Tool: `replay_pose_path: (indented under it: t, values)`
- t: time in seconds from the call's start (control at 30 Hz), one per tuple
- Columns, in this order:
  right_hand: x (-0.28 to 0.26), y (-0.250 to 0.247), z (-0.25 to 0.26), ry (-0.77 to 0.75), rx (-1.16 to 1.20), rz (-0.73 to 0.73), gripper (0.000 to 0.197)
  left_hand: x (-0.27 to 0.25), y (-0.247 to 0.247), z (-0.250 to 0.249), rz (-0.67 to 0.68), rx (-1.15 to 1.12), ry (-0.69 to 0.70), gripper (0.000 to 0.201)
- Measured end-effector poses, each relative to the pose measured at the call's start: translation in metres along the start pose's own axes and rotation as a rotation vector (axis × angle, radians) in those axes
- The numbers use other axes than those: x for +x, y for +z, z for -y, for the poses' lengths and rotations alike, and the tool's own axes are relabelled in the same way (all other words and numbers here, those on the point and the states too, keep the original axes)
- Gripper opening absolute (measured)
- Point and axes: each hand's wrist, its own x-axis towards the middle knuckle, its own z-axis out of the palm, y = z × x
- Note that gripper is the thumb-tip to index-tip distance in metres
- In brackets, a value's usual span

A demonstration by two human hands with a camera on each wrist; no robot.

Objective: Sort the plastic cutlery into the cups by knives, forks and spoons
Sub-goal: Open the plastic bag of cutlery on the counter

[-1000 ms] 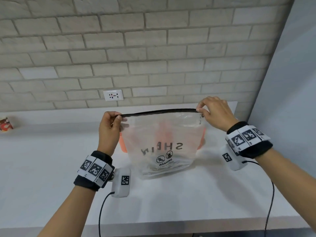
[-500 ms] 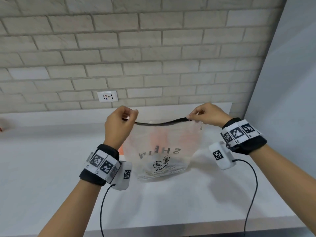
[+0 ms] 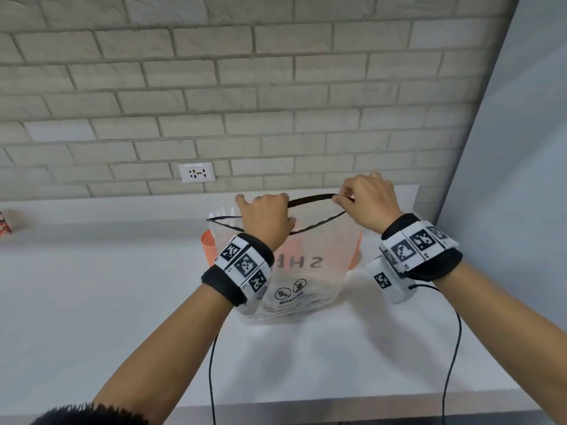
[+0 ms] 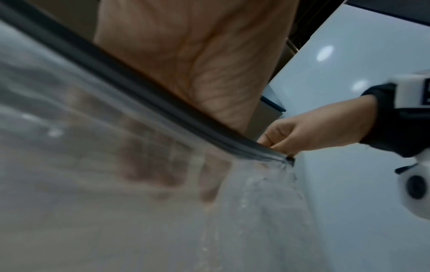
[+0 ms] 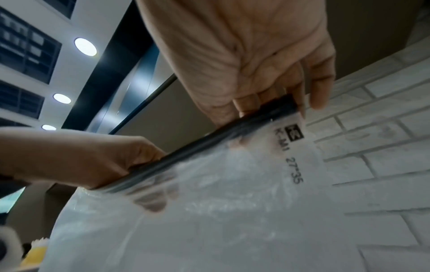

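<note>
A translucent zip bag (image 3: 310, 271) with printed warning marks stands on the white counter (image 3: 107, 302). Its black zip strip (image 3: 310, 198) is parted, so the mouth gapes. My left hand (image 3: 265, 217) grips the near rim at the middle, and its fingers (image 4: 167, 173) show through the plastic inside the bag. My right hand (image 3: 345, 200) pinches the strip's right end, and its fingertips (image 5: 267, 104) are closed on it. An orange perforated cup (image 3: 208, 245) stands behind the bag. White plastic fork tines (image 3: 223, 211) rise above it. Other cutlery is hidden or blurred by the plastic.
A brick wall with a socket (image 3: 197, 172) backs the counter. A red-and-white object (image 3: 3, 223) sits at the far left edge. A grey panel (image 3: 506, 179) closes the right side. Wrist-camera cables (image 3: 211, 378) hang over the counter's front edge.
The zip strip was stretched shut between both hands; now its two sides are apart. My left hand slid right along the rim and its fingers went inside the bag.
</note>
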Motion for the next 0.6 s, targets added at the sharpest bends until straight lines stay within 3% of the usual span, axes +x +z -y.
replay_pose_path:
  t: [0.13, 0.3, 0.4, 0.47, 0.6]
  values:
    - [-0.015, 0.021, -0.001, 0.051, 0.008, -0.005, 0.032, -0.004, 0.013, 0.027, 0.199, 0.229, -0.159, 0.031]
    - [-0.03, 0.057, -0.007, 0.126, -0.108, 0.341, 0.055, -0.022, 0.034, 0.05, 0.268, 0.063, -0.174, 0.032]
    - [-0.038, 0.07, -0.013, 0.201, -0.11, 0.447, 0.044, -0.035, 0.048, 0.053, 0.329, 0.022, -0.162, 0.053]
    - [-0.04, 0.075, -0.018, 0.286, 0.11, 0.491, 0.028, -0.045, 0.064, 0.055, 0.418, 0.081, -0.16, 0.056]
    - [-0.045, 0.085, -0.014, 0.629, 1.143, 0.491, 0.021, -0.066, 0.097, 0.053, 0.528, 0.14, -0.187, 0.029]
